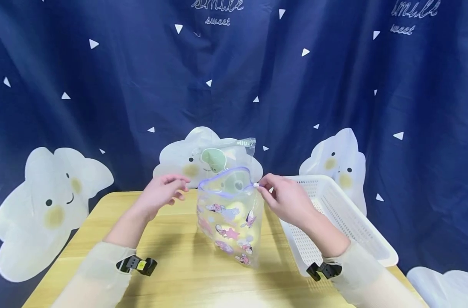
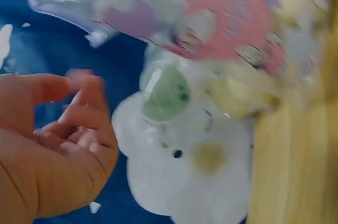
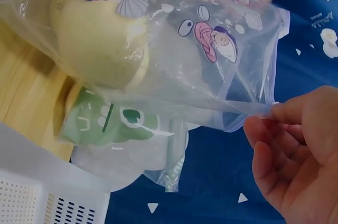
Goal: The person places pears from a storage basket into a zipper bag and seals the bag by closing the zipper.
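Observation:
A clear zip bag [image 1: 228, 231] with pink cartoon prints and a purple-edged mouth stands on the table, its mouth gaping. Inside shows a large, pale yellow rounded thing [image 3: 100, 44], blurred by the plastic. My right hand [image 1: 289, 197] pinches the right corner of the mouth at a small white tab [image 1: 255, 185], between thumb and index finger. Left of the bag, my left hand [image 1: 162, 194] hangs in the air with loosely bent fingers and holds nothing. Behind the printed bag is another clear bag [image 3: 113, 121] with a green printed patch.
A white perforated plastic basket [image 1: 357, 229] stands at the right of the wooden table [image 1: 168, 273], below my right forearm. At the table's far edge hangs a dark blue curtain [image 1: 133, 85] with white clouds and triangles. Each wrist wears a small black camera.

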A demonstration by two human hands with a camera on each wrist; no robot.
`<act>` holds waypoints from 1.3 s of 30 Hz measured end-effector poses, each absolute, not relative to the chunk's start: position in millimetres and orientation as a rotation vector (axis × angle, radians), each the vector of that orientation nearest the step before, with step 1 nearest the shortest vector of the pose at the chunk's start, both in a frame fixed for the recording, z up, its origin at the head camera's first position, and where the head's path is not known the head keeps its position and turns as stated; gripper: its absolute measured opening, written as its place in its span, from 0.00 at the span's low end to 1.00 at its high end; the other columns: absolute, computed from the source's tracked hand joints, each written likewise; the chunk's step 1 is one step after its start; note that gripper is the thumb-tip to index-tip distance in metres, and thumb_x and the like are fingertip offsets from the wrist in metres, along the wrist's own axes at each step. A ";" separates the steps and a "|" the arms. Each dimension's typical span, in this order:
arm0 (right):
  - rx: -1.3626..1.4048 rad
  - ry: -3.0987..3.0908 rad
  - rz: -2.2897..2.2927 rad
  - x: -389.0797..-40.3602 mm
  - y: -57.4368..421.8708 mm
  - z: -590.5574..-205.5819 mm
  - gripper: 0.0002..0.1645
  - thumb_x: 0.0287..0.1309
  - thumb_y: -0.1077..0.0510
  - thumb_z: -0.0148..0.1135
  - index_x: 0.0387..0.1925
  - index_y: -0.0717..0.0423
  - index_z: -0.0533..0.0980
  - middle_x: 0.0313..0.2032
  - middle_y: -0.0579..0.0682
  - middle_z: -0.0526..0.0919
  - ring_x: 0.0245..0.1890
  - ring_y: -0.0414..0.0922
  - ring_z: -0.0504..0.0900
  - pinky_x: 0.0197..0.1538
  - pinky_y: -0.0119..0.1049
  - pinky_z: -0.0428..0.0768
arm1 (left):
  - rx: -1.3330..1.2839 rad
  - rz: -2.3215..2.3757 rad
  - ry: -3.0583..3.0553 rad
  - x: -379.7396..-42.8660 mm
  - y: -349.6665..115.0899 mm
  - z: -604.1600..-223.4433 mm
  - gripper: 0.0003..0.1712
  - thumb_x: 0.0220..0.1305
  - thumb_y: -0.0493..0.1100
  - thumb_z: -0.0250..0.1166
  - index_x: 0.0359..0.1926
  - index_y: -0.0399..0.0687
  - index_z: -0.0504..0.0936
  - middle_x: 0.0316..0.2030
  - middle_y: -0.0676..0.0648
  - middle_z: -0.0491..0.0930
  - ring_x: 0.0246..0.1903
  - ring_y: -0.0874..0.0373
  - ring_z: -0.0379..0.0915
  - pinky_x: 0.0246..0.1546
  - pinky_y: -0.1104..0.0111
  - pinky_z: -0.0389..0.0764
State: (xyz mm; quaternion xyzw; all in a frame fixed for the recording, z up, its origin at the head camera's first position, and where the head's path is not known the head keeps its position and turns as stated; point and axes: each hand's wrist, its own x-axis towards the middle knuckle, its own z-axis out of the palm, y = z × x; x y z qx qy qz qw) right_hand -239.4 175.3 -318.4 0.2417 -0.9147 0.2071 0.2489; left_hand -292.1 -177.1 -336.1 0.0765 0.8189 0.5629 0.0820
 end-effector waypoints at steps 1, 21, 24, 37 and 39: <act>0.657 -2.492 0.565 -239.3 175.6 -319.0 0.03 0.74 0.56 0.68 0.40 0.50 0.85 0.32 0.43 0.89 0.26 0.37 0.80 0.35 0.39 0.81 | 0.263 1.641 2.469 -295.2 -176.0 -342.5 0.22 0.84 0.49 0.58 0.66 0.39 0.82 0.51 0.43 0.89 0.48 0.53 0.87 0.49 0.61 0.84; 0.659 -2.597 0.770 -238.0 172.6 -323.4 0.03 0.71 0.57 0.72 0.44 0.51 0.85 0.33 0.42 0.90 0.27 0.35 0.81 0.35 0.34 0.79 | 0.419 1.885 2.139 -319.9 -143.2 -363.1 0.19 0.79 0.39 0.64 0.63 0.30 0.82 0.49 0.51 0.89 0.48 0.64 0.85 0.58 0.67 0.86; 0.673 -2.594 0.794 -239.0 174.1 -323.1 0.03 0.72 0.59 0.71 0.44 0.52 0.85 0.33 0.43 0.90 0.30 0.36 0.83 0.36 0.34 0.81 | 0.433 1.877 2.170 -317.6 -144.4 -360.5 0.19 0.81 0.40 0.63 0.62 0.31 0.82 0.50 0.52 0.88 0.48 0.64 0.84 0.54 0.69 0.86; 0.593 -2.550 0.979 -247.0 195.7 -315.7 0.03 0.73 0.61 0.70 0.45 0.53 0.86 0.31 0.47 0.88 0.27 0.39 0.79 0.29 0.32 0.76 | 0.541 1.754 2.622 -283.5 -163.6 -333.7 0.14 0.82 0.43 0.63 0.57 0.36 0.84 0.45 0.48 0.86 0.45 0.58 0.80 0.52 0.70 0.83; 0.569 -2.562 1.008 -248.7 200.6 -316.7 0.03 0.74 0.61 0.70 0.45 0.53 0.86 0.30 0.46 0.87 0.27 0.40 0.79 0.29 0.32 0.76 | 0.547 1.763 2.652 -275.3 -168.4 -334.3 0.14 0.83 0.42 0.63 0.56 0.35 0.83 0.44 0.47 0.86 0.44 0.57 0.80 0.51 0.70 0.83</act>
